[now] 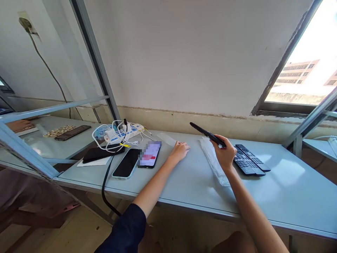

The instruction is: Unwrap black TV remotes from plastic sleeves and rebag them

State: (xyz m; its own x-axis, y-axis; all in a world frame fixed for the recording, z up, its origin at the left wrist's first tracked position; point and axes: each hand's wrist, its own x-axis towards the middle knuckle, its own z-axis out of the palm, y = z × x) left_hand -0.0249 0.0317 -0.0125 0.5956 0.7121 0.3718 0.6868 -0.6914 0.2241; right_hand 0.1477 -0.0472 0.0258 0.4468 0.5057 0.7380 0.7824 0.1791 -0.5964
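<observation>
The right hand [225, 151] has its fingers clamped on one end of a remote [204, 132], tilted above the counter [189, 182] near the plastic sleeves [215, 166]. The left hand [179, 151] rests by a clear film [166, 139]; whether its fingers grip it, I cannot tell. Two more remotes [243, 161] lie beside the right hand.

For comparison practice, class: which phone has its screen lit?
The black-edged, rectangular phone nearest the left hand: its screen shows white and red, while the other phones have dark faces.
</observation>
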